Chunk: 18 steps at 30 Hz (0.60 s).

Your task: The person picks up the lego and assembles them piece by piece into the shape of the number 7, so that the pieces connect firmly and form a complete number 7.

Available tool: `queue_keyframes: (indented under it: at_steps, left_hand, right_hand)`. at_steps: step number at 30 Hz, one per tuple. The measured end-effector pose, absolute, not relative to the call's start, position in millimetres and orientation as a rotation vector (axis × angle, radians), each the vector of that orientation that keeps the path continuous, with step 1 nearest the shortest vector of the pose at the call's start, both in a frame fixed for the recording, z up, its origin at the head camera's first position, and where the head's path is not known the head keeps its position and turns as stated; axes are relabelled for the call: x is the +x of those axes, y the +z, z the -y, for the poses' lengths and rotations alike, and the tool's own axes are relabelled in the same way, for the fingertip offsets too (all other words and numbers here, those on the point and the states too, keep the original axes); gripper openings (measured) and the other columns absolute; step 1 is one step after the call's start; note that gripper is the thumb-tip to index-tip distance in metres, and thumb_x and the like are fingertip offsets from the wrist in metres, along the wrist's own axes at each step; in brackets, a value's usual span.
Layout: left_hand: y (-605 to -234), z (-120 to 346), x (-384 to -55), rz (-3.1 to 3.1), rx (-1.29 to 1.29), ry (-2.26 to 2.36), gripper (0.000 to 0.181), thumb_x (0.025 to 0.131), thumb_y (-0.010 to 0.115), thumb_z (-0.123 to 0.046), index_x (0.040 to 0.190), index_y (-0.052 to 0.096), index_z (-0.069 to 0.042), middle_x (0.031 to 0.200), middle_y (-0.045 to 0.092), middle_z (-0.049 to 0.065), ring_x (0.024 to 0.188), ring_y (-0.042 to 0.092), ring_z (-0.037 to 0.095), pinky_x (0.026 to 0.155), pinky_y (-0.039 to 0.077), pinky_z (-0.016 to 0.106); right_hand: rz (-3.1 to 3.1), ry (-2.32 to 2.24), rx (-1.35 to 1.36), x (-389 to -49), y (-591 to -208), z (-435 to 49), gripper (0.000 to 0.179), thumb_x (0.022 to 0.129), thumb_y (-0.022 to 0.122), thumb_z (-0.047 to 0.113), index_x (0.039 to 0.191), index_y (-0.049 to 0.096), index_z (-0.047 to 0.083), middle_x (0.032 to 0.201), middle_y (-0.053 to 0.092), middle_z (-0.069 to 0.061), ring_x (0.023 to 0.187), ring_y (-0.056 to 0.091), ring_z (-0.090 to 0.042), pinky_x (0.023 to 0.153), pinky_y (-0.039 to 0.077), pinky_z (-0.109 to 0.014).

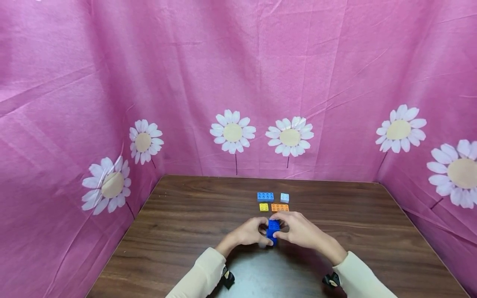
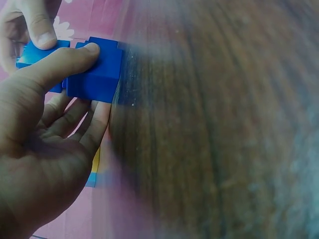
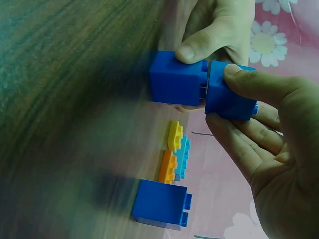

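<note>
Pink cloth (image 1: 186,82) hangs behind and beside the brown table (image 1: 193,203). There, near the orange brick (image 1: 280,207), the left hand (image 1: 249,231), half closed, grips the lower brick (image 3: 174,82), blue; the right hand (image 1: 299,229) pinches the upper brick (image 3: 230,97).

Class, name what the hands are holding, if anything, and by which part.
The left hand holds the lower blue block; the right hand holds the upper blue block, each by its sides.

Smooth plastic is seen in the blue bricks (image 3: 175,82), wood grain on the table (image 1: 186,215), glossy at the near side, and creased cloth in the far curtain (image 1: 223,74).
</note>
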<state>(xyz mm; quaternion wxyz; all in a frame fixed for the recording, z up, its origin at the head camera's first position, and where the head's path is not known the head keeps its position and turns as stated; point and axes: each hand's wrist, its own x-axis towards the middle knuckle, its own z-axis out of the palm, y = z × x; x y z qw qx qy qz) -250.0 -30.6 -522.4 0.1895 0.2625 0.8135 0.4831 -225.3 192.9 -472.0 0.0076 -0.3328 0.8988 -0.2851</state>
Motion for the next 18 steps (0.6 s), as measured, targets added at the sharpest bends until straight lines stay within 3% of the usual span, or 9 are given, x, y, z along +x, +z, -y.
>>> queue_keyframes:
  at_steps: [7, 18]
  left_hand:
    - [-524.5, 30.0, -250.6, -2.252, 0.739, 1.383, 0.038, 0.083, 0.089, -0.004, 0.114, 0.069, -0.007, 0.104, 0.073, -0.002, 0.092, 0.066, 0.001, 0.086, 0.056, 0.016]
    - [-526.8, 30.7, -250.4, -2.284, 0.766, 1.385, 0.038, 0.083, 0.090, -0.006, 0.114, 0.069, -0.010, 0.103, 0.071, -0.005, 0.090, 0.065, -0.001, 0.084, 0.056, 0.016]
  right_hand:
    - [-2.810, -0.897, -1.037, -225.7, -479.3, -191.7, 0.032, 0.094, 0.084, 0.020, 0.123, 0.072, 0.012, 0.113, 0.076, -0.001, 0.093, 0.072, -0.005, 0.077, 0.062, -0.024]
    - [-2.875, -0.829, -1.060, -223.3, -477.1, -185.4, 0.026, 0.091, 0.086, 0.016, 0.112, 0.072, 0.013, 0.102, 0.074, 0.004, 0.089, 0.068, -0.003, 0.075, 0.060, -0.025]
